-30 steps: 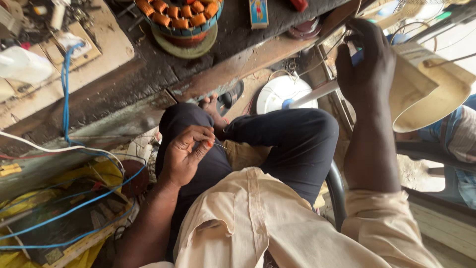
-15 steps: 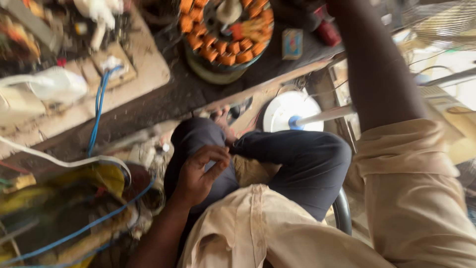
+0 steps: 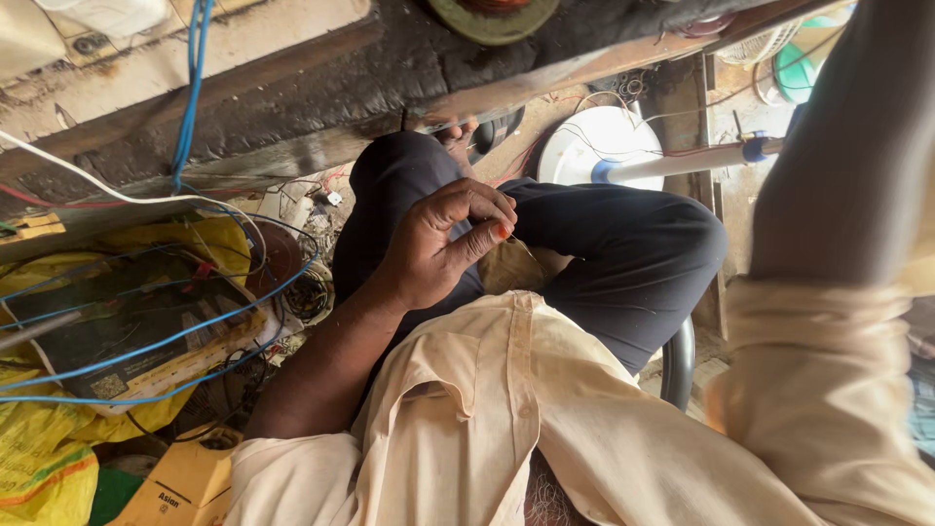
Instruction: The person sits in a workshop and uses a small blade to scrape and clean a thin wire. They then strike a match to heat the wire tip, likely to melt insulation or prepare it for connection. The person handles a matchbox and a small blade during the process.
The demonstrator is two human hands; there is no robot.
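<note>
Cream cloth of the shirt (image 3: 506, 419) fills the near part of the head view, dark trousers (image 3: 604, 244) beyond it, one knee crossed over the other

Left hand (image 3: 443, 244) rests on the lap, fingers curled in, thumb pinched against the fingertips (image 3: 492, 231); a fine strand of wire (image 3: 521, 244) seems to run out from the pinch, too thin to be sure. A second ago this hand lay looser, palm up, on the same thigh; it has now closed into the pinch, so fine handwork at the lap looks under way

Right hand out of frame; only the sleeve (image 3: 828, 390) and forearm (image 3: 847, 146) show, raised far right, so its fingers cannot be told. A second ago it was in sight, gripping something up there

Counted: one white round fan base (image 3: 594, 146) with one pole (image 3: 682, 161) on the floor, far; one wooden bench edge (image 3: 292, 107); several blue cables (image 3: 190, 88), left; one yellow sack (image 3: 44, 458), near left
</note>
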